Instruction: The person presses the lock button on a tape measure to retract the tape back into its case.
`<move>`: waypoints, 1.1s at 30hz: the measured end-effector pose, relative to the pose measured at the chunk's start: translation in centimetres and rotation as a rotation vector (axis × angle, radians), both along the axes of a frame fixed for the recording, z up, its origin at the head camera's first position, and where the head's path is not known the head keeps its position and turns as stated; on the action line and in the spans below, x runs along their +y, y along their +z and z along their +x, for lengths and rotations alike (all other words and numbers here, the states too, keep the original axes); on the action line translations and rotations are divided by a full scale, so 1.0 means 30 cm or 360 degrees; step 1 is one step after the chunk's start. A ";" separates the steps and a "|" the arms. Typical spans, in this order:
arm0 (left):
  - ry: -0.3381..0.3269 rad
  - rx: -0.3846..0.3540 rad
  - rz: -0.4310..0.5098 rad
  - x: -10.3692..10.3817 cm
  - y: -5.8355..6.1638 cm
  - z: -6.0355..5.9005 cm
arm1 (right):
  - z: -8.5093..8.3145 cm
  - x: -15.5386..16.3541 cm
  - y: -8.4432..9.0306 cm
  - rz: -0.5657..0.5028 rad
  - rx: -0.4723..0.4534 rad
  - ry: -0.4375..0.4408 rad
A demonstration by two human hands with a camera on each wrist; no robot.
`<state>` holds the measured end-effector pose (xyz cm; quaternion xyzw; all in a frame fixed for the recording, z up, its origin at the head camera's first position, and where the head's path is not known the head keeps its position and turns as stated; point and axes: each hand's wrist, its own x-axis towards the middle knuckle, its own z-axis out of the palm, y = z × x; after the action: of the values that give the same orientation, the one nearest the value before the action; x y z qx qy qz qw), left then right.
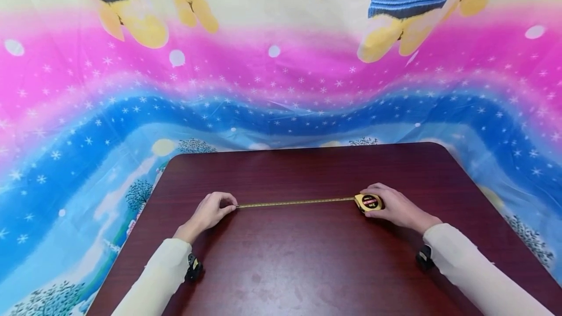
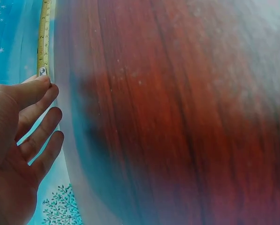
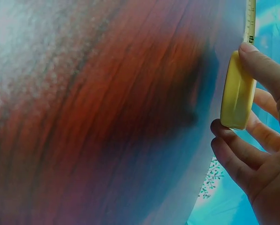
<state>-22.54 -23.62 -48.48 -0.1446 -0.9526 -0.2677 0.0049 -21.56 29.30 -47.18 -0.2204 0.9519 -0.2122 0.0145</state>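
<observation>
Behind the counter (image 1: 307, 267) a printed cloth (image 1: 272, 87) is hung, banded in pink, blue and pale yellow, with snowflakes and cartoon bears in striped jumpers along its top edge.

Counter: dark reddish wood grain, rounded far corners; the cloth is seen to run on below it at either side.

Tape measure case (image 1: 369, 202): yellow, with a dark round label on its upper face (lettering too small to be read). It is lain flat on the counter, right of the middle. In the right wrist view the case (image 3: 236, 93) is seen edge-on.

Tape blade (image 1: 296, 202): yellow, drawn out of the case and stretched in a straight line leftward, low over the counter. Printed graduations are seen in the left wrist view (image 2: 42, 37), with a metal end hook (image 2: 42, 71) at the tip.

Left hand (image 1: 210, 211): fingers curled, the blade's end pinched between thumb and forefinger (image 2: 34, 89); the remaining fingers are loosely bent beneath, holding nothing.

Right hand (image 1: 392, 206): closed round the case, thumb on the near side and fingers over the far side (image 3: 259, 65), so the case is gripped by its edges.

Sleeves: pale cream, worn on both forearms (a small dark device is strapped beneath each wrist). Both hands are kept well apart, the blade spanning between them.
</observation>
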 end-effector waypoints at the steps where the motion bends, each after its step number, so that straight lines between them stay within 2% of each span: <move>1: -0.0007 0.0003 -0.0002 0.002 0.000 -0.001 | 0.000 -0.001 0.001 0.0002 -0.0005 -0.0001; 10: -0.0020 0.0002 -0.0007 0.029 0.008 -0.004 | -0.005 -0.014 0.006 0.0003 -0.0008 0.0004; 20: -0.0032 0.0017 -0.0009 0.029 0.014 -0.012 | -0.004 -0.045 0.005 -0.0025 0.0013 0.0021; 27: -0.0009 0.0000 0.0000 0.035 0.027 -0.016 | -0.007 -0.061 0.003 -0.0025 0.0001 -0.0005; 33: -0.0046 -0.0046 0.0029 0.064 0.026 -0.012 | 0.000 -0.069 0.007 -0.0045 -0.0023 -0.0010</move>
<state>-22.89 -21.69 -47.71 -0.1542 -0.9479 -0.2785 -0.0115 -21.56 27.24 -46.97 -0.2159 0.9494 -0.2272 0.0177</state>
